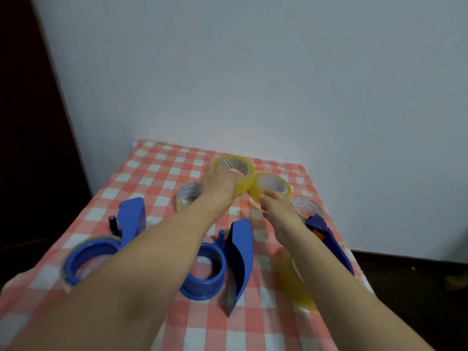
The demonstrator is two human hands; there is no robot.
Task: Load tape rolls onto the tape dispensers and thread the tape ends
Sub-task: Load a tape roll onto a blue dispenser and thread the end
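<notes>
Step in hand, judged from the layout: picking up rolls for loading. The left hand (219,184) lies over the near rim of the large yellow roll (247,182), its fingers (231,174) curled into the core and gripping the roll. The right hand (277,207) pinches the near rim of the small yellow roll (273,184) between thumb and fingers (266,196). This roll is tilted, and its far edge is touching the large roll. Both rolls sit on the checked cloth (157,173) over the worktop, at its far end. A clear roll (188,196) lies just left of the left fingers, and a second clear roll (307,205) just right of the right fingers. The middle dispenser (222,264) lies nearer the person than both sets of fingers, between the forearms, and its hub ring is bare. It is the likely target. The left dispenser (131,219) and right dispenser (331,239) appear to carry tape already (the right one is partly hidden by the forearm). To do this step well, lift one roll clear of the other before moving it, since the two touch and adhesive edges may drag. Hold the roll by rim and core, not by the tape face. Find the loose end first. It cannot be made out from here.
</notes>
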